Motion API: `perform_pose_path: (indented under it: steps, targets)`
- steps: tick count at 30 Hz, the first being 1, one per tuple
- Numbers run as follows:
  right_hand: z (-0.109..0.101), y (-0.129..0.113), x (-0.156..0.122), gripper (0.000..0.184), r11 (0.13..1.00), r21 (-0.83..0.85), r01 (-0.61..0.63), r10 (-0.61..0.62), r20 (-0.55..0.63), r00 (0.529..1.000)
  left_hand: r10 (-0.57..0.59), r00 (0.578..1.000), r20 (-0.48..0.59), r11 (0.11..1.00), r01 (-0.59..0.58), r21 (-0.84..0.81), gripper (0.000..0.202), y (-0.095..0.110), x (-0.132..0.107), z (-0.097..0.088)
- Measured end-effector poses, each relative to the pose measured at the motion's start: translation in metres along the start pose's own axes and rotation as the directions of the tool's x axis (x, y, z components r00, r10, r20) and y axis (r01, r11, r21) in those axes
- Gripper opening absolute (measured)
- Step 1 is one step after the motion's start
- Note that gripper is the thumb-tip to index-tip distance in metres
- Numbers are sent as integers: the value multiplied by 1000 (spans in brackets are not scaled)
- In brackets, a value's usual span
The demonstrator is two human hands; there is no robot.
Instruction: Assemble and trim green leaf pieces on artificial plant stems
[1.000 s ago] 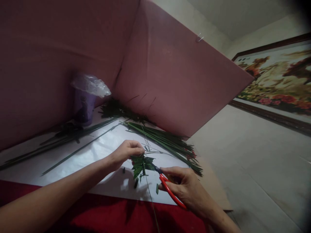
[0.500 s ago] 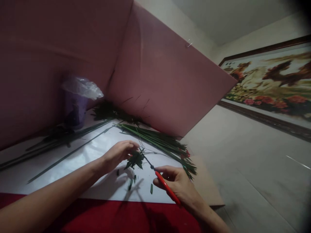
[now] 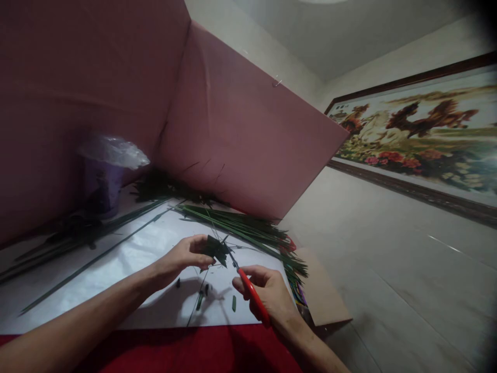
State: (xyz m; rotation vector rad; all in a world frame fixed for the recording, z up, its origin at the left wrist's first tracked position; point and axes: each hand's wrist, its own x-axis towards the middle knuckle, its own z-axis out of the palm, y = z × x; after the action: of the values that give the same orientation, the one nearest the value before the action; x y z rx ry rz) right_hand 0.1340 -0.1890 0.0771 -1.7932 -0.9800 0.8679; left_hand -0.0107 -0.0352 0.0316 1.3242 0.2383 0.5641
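Observation:
My left hand (image 3: 190, 252) pinches a dark green piece of leaf (image 3: 217, 250), folded or bunched, with a thin stem that hangs below it. In my right hand (image 3: 267, 290) are scissors (image 3: 252, 295) with red handles. Their blades point up and left and come right beside the leaf's edge; whether they touch it I cannot tell. Several small green clippings (image 3: 234, 303) lie on the white board (image 3: 155, 311) beneath my hands. Just beyond, a bundle of long green leaves (image 3: 233, 223) rests on the board.
A purple bucket (image 3: 103, 181) topped with clear plastic stands at the back left, near more long dark stems (image 3: 89, 228). Pink panels (image 3: 240, 124) rise behind. Red cloth (image 3: 186, 349) covers the near edge. At the right is a tan board (image 3: 326, 290); a framed picture (image 3: 419, 129) hangs on the wall.
The leaf piece in my left hand has turned and sits higher, and its thin stem now shows below it. The whole view has shifted a little to the right.

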Motion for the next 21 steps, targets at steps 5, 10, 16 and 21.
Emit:
perform_pose_path:
  steps: [5,10,16,21]
  targets:
    - [-1,5,-1,42,1000,15,-8,8,-18,1000,4,1000,-3,997,-4,-82,35,3,0,-1]
    - [1,2,-2,48,986,117,-118,125,-49,991,39,999,-29,994,-42,-103,45,1,1,0]
    - [8,-4,-11,47,986,120,-120,125,-34,992,40,998,-49,998,-42,-47,39,-9,5,-4]
    - [11,-3,-14,48,989,100,-112,113,-6,994,41,998,-54,999,-39,36,23,-12,5,-2]
